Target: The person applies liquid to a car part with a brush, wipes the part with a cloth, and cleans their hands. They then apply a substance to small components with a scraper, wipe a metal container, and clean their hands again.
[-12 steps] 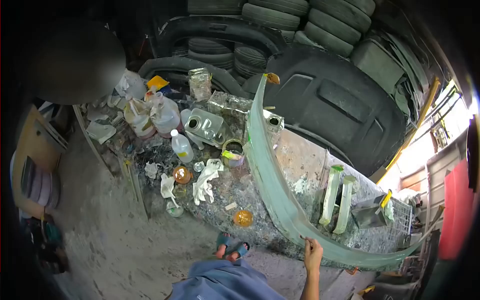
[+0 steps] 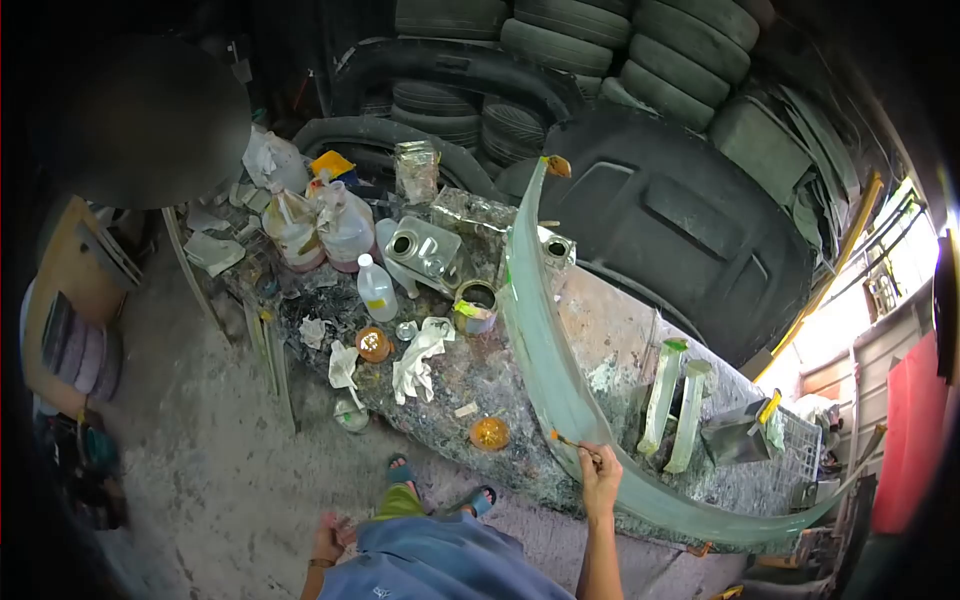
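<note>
Holding: the right hand [image 2: 600, 478] has its fingers pinched shut round a thin stick-like brush with an orange tip [image 2: 572, 441], the tip pointing left.
Panel: a long, curved pale-green car trim panel [image 2: 545, 345] lies across the paint-spattered table [image 2: 600, 335], and the brush tip sits at its near edge.
Left hand: the left hand [image 2: 328, 541] hangs low by the blue garment, nothing in it; how far its fingers are spread, I cannot tell.
Left of panel: a small tin can [image 2: 475, 305], a white crumpled rag [image 2: 418, 360], a clear plastic bottle [image 2: 376, 288].
Near edge: an orange round lid [image 2: 490, 433].
Far: stacked black tyres [image 2: 620, 40].
</note>
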{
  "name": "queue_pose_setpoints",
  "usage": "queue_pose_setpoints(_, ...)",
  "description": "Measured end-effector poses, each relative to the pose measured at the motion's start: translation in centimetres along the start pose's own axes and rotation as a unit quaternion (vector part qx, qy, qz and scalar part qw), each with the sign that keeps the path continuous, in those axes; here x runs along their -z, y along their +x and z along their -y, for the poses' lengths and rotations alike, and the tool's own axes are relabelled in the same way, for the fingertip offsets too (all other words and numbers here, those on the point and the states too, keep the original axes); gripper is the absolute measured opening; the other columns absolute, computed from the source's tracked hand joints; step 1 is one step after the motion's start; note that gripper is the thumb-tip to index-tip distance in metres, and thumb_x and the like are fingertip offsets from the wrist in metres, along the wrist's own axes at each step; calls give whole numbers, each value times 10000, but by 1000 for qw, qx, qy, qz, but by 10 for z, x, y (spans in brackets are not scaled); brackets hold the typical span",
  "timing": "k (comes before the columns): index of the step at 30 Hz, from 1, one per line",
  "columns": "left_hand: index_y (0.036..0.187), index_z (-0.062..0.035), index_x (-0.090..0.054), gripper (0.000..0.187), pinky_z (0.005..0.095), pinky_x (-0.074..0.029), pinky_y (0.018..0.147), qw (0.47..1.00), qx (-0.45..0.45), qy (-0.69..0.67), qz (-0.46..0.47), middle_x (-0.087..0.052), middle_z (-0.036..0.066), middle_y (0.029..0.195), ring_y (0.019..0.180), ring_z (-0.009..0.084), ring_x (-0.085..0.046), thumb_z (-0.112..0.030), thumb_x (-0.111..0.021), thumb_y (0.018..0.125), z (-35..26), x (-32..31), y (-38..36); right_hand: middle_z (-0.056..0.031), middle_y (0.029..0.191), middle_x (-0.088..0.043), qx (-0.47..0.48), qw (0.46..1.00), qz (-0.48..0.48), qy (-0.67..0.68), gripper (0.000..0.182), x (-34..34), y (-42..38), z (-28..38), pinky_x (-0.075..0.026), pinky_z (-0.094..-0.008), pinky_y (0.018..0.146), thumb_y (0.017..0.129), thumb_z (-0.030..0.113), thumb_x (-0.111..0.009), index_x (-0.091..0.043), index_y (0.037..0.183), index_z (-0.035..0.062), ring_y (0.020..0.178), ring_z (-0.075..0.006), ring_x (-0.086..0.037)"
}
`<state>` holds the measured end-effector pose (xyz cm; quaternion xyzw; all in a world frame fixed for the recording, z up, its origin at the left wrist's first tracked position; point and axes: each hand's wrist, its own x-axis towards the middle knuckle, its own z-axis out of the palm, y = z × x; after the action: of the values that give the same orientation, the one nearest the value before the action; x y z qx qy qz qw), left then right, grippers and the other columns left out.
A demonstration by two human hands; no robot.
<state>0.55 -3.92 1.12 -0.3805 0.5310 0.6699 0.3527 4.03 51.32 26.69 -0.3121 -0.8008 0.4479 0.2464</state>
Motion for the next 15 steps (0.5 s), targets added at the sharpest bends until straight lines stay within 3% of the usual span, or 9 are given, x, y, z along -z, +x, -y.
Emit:
queue_pose_setpoints(1,1311,-107,-362,650,475,-503,815,995,-39,-90,15,-452,180,1321,962,387,-615,-577,-483,878,-15,-3,2,-61,718,-520,3,1000,-1,-1,112,-8,3,-1,-381,-265,554,859,64,-615,-655,936,-7,620,-115,-487)
queue_pose_setpoints(2,1197,-72,-457,544,450,-510,744,998,-52,-34,-6,-538,168,1180,868,349,-630,-527,-478,900,-29,-3,1,-33,694,-533,-10,1000,9,10,103,-18,7,-4,-365,-255,544,857,66,-619,-656,918,-9,607,-87,-461)
queue_pose_setpoints(3,1197,-72,-457,544,450,-510,744,998,-50,-34,-2,-538,168,1180,868,349,-630,-527,-478,900,-32,-4,3,-6,670,-546,-23,999,18,17,97,-24,11,1,-350,-245,535,856,69,-623,-657,899,-11,594,-58,-435)
queue_pose_setpoints(5,1144,-63,-494,469,432,-503,723,978,-52,201,-19,-583,155,1081,852,306,-626,-469,-481,912,-43,-2,9,1,641,-537,-42,999,17,25,99,-39,19,13,-348,-240,522,859,72,-622,-657,900,-11,581,-54,-439)
queue_pose_setpoints(7,1129,-60,-482,417,388,-508,672,972,-19,234,-2,-592,125,994,800,269,-630,-419,-481,917,-46,6,10,8,613,-528,-65,997,13,30,101,-54,30,26,-345,-234,510,863,75,-620,-656,900,-12,567,-49,-443)
queue_pose_setpoints(8,1113,-58,-470,365,344,-513,620,965,10,263,11,-601,95,907,749,232,-633,-369,-480,922,-51,11,13,-30,603,-536,-42,999,20,-4,104,-61,39,30,-351,-253,502,856,81,-627,-653,905,-7,545,-79,-449)
queue_pose_setpoints(10,1111,-58,-472,362,342,-512,617,959,42,279,27,-601,96,909,750,230,-633,-366,-481,921,-56,25,27,-67,594,-544,-23,998,19,-49,110,-72,64,44,-357,-272,495,849,88,-634,-650,910,-3,522,-109,-455)
queue_pose_setpoints(12,1109,-59,-473,358,340,-510,615,960,56,273,28,-602,97,911,750,228,-632,-363,-482,921,-67,38,49,-142,661,-605,28,992,38,-115,125,-82,99,64,-418,-298,531,846,107,-632,-644,903,-4,554,-174,-562)
queue_pose_setpoints(15,1106,-59,-476,353,337,-508,611,968,67,241,14,-602,98,914,751,225,-631,-359,-483,919,-90,53,83,-182,762,-643,38,971,104,-213,139,-99,159,97,-473,-346,615,832,120,-632,-645,910,5,664,-279,-634)
